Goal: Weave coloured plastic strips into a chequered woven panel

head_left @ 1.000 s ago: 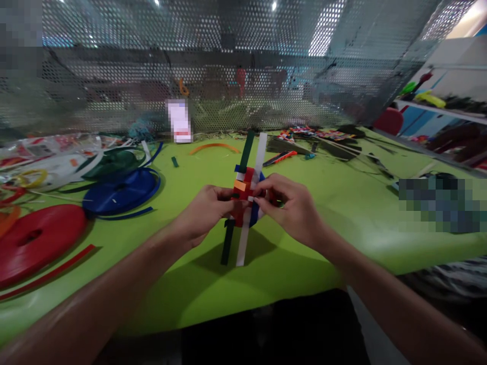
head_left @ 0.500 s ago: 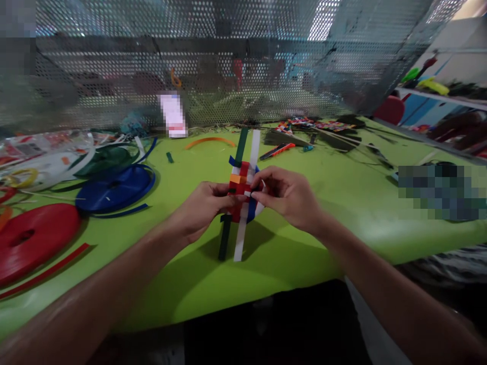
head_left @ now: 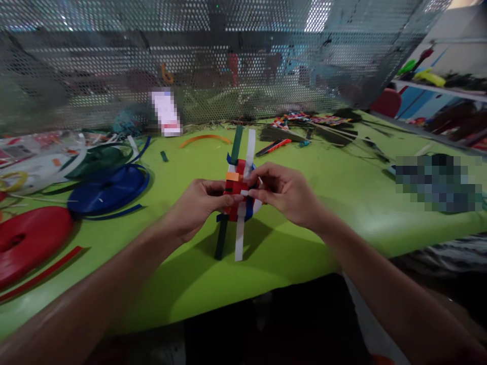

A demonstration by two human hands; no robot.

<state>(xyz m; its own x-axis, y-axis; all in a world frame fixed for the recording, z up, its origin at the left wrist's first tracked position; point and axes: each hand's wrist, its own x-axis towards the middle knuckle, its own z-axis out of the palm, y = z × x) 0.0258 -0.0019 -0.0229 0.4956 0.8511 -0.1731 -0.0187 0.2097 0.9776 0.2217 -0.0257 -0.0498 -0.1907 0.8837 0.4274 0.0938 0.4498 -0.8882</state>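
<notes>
At the centre of the frame, we hold a woven piece (head_left: 233,212) of red, white, blue and orange strips between our hands. Our left hand (head_left: 194,205) grips its left edge, thumb across the front and fingers behind. Our right hand's (head_left: 291,192) thumb and forefinger are narrowly apart at its right side, the thumb tip against a white tab (head_left: 244,192); we cannot tell whether they pinch it. Below, we see the green desk (head_left: 266,274).
</notes>
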